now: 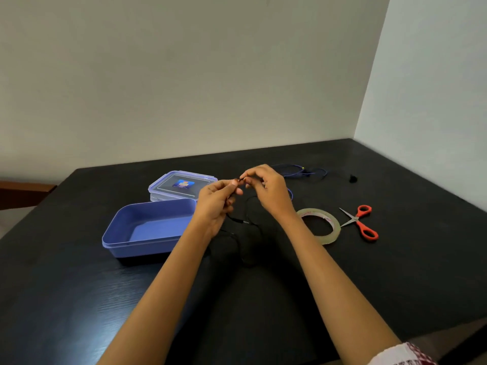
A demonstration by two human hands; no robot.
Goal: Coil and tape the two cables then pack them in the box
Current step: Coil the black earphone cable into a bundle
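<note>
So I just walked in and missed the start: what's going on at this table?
A person is handling the black cable: the left hand and right hand both pinch one end of it above the table, while the rest trails loose below. The blue cable lies uncoiled farther back. The box sits open and empty on the left, its lid behind it. The tape roll and scissors lie untouched on the right.

On the table (395, 259) before me, the box (147, 227) lies at nine o'clock, its lid (181, 185) behind at eleven, the tape roll (319, 225) at three, the scissors (361, 222) right of it, and the far cable (300, 171) at one.
</note>
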